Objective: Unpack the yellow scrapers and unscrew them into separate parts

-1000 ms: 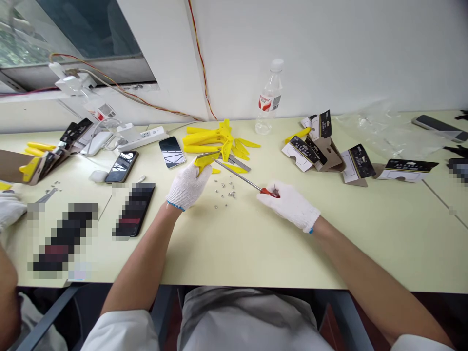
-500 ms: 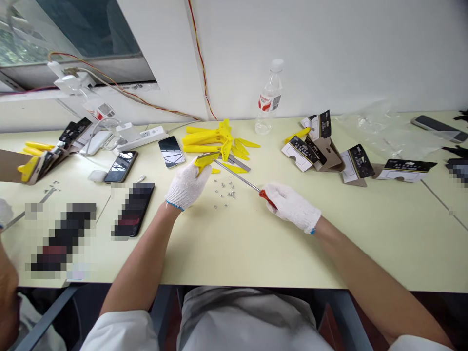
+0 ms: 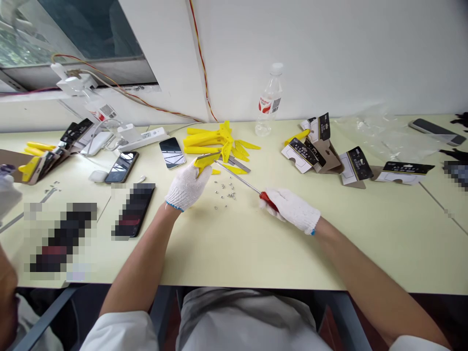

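My left hand [image 3: 187, 186], in a white knit glove, is closed on a yellow plastic scraper part [image 3: 206, 162] with a thin metal blade along its upper edge. My gloved right hand [image 3: 290, 207] grips the red handle of a screwdriver [image 3: 244, 181]. The screwdriver's tip meets the yellow part near its right end. Several small screws [image 3: 231, 196] lie scattered on the table between my hands. Just behind my left hand is a pile of yellow handles [image 3: 203, 139] and flat yellow pieces [image 3: 248, 145], with grey metal blades [image 3: 240, 165] under them.
A plastic bottle [image 3: 268, 105] stands near the wall. Folded black-and-white cardboard packaging [image 3: 321, 151] and a clear plastic bag [image 3: 383, 134] lie to the right. Phones [image 3: 172, 152], a power strip [image 3: 142, 138] and a co-worker's gloved hand [image 3: 8, 195] are on the left.
My right hand has turned slightly around the screwdriver handle, its fingers shifting. My left hand stays in place. At the far left, the co-worker's gloved hand has moved up and further into view.
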Motion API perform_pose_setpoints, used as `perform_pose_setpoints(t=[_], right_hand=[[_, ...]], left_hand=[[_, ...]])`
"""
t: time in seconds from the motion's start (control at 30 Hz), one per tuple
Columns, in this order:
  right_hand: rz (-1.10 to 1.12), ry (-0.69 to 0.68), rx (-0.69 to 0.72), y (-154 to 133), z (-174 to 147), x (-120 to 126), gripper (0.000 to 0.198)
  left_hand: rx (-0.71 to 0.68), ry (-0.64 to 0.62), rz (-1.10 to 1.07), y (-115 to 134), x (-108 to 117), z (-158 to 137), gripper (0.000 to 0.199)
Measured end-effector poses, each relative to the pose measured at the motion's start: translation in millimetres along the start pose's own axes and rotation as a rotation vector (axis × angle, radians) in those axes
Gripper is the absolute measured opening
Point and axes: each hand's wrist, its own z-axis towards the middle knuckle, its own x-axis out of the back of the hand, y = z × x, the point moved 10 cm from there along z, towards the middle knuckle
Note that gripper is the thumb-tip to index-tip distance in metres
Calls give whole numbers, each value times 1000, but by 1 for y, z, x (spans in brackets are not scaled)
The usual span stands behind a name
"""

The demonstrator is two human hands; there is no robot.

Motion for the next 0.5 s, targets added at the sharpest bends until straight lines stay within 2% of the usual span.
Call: perform_pose_setpoints(t=[0.2, 0.43, 0.5], right_hand=[[-35, -58, -52, -3, -5, -6, 50], [130, -47, -81, -1, -3, -8, 59], [72, -34, -38, -5, -3, -6, 53]], left_hand=[[23, 11, 9, -5, 2, -1, 27], [50, 5, 1, -3, 5, -3, 28], [83, -8, -22, -3, 6, -5, 29]])
